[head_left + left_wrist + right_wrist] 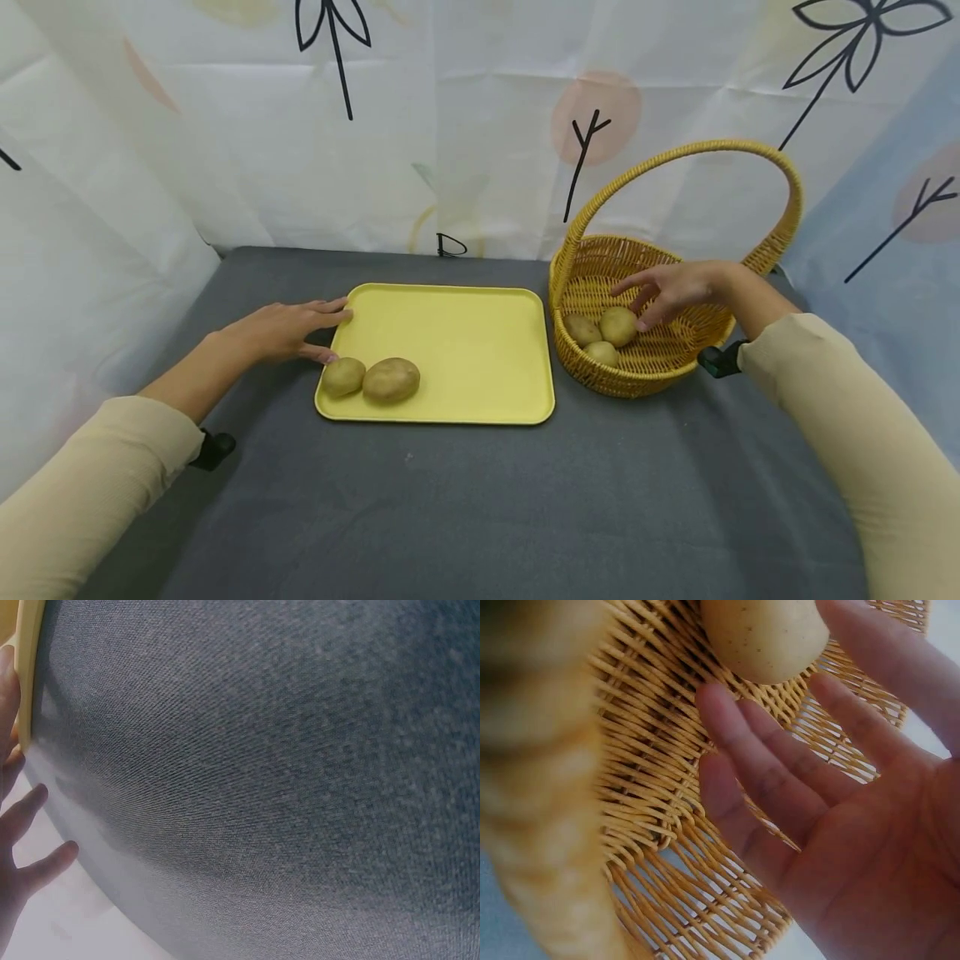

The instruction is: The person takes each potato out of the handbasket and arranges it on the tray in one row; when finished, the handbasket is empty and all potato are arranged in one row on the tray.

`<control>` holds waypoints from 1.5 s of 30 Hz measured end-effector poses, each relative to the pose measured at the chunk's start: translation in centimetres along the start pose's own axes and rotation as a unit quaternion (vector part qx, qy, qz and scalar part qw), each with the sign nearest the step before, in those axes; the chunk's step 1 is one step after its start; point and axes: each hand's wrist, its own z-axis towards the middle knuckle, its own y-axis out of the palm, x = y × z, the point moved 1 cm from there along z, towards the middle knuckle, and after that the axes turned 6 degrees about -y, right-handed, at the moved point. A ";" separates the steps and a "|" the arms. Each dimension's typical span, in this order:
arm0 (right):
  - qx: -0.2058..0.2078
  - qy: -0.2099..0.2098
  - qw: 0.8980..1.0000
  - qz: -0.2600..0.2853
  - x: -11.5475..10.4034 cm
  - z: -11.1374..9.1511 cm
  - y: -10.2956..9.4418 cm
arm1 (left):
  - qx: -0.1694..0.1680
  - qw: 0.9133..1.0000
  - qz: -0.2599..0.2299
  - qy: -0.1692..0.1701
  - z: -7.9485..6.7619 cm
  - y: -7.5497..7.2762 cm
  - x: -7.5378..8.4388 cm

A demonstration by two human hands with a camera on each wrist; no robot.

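My left hand (279,331) rests at the left edge of a yellow tray (465,342), its fingers extended over the rim and the thumb close to a smaller potato (343,377). Beside that lies a larger potato (392,380), both at the tray's front left. Inside a wicker basket (622,385) on the right, my right hand (678,287) reaches down under the handle. Its fingers are spread and slightly bent next to a potato (618,326); in the right wrist view this potato (765,637) is not gripped. Two more potatoes, one at the left (582,330) and one in front (602,353), lie there too.
A dark grey cloth (480,500) covers the table. The basket's tall arched handle (705,148) rises above my right forearm. White printed curtains (480,125) stand behind the table and at its sides.
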 end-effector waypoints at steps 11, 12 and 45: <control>-0.043 0.011 0.999 -0.010 -1.1 1.0 0.1 | 0.000 1.000 -0.006 -0.001 0.0 0.4 -0.2; -0.046 0.011 0.999 -0.012 -1.1 1.1 0.1 | 0.000 1.000 -0.006 -0.001 0.0 0.4 -0.2; 0.060 -0.105 0.976 -0.183 -4.4 -1.5 1.8 | 0.007 1.000 -0.007 0.003 -0.1 0.3 -0.3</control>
